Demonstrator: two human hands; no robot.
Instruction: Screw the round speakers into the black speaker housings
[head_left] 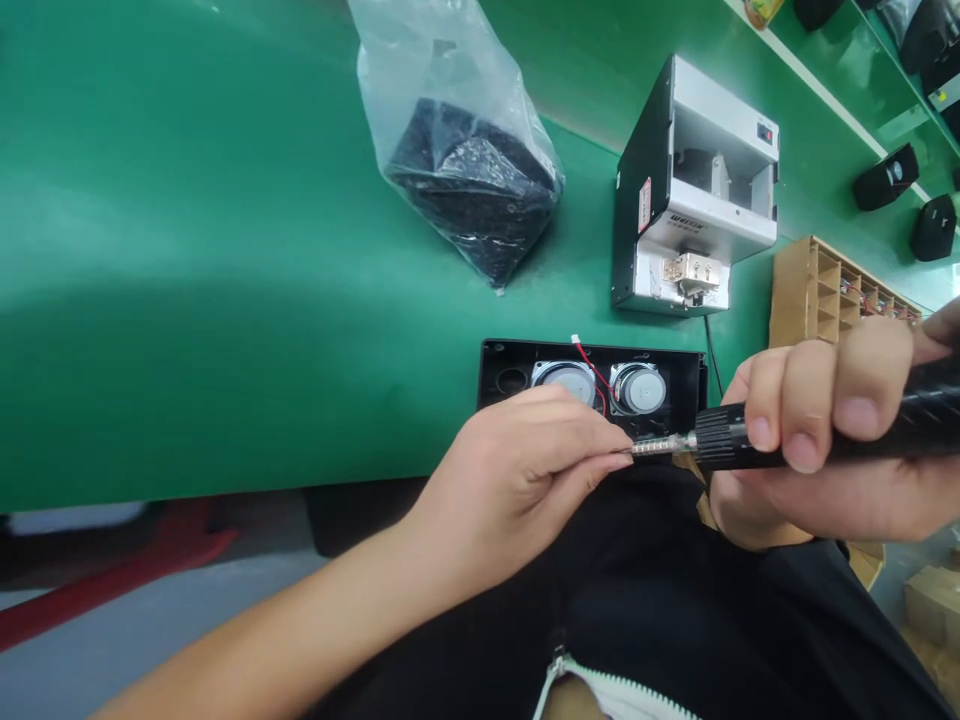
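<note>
Over the near edge of the green bench (247, 400), I hold the black screwdriver (724, 437) almost level, with the fingers of my right hand (817, 395) wrapped around its handle. The thumb and forefinger of my left hand (517, 455) are pressed together, pinching the tip of the bit (654, 447); I cannot tell whether a screw is hidden between them. The open speaker box (682, 385) lies just beyond, partly behind my left hand.

If the handle is powered and I start it too soon, the turning bit could catch my fingertips. If I am pinching a screw and loosen the pinch carelessly, it could fall into the box or my lap. A slip from this sideways angle might scrape one of the round speakers (643, 390). The red wire (589, 362) arches loosely between them, its white plug (575, 339) at the far rim, so a stray bit might snag it. With the box so near the edge, a bump from my wrist could shift it.
</note>
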